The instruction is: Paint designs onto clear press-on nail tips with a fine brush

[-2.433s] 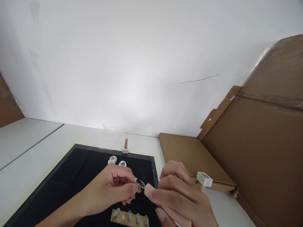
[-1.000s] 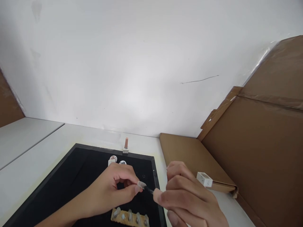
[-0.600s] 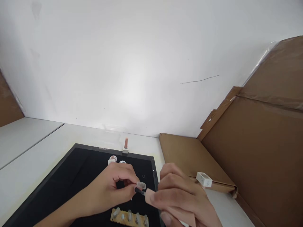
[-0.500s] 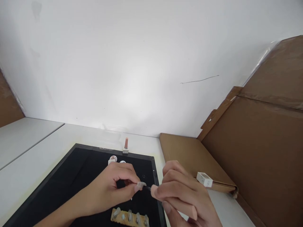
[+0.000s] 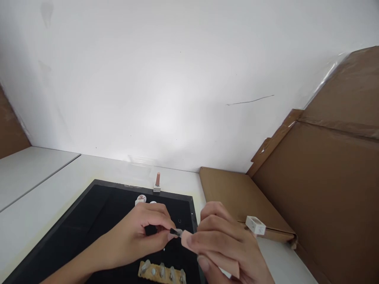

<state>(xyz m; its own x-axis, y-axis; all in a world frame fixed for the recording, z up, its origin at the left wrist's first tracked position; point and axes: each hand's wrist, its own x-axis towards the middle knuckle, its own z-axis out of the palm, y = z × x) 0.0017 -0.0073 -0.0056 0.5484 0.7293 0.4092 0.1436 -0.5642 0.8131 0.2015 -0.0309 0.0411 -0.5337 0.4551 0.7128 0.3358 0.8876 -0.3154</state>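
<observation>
My left hand pinches a small translucent nail tip between thumb and fingertips above the black mat. Held in my right hand is a pink-capped brush, its dark bristles lying over the nail tip. Part of a pink and white object also shows within my right hand, mostly hidden by the fingers. Below the hands, a tan strip on the mat carries several clear nail tips standing up.
A small bottle with a pink cap stands at the back edge of the black mat. Round white items lie behind my left hand. On the right are a flat cardboard box and a white block.
My right hand has moved slightly left, bringing the brush bristles from the nail tip's right end to over its surface. My left hand has barely moved.
</observation>
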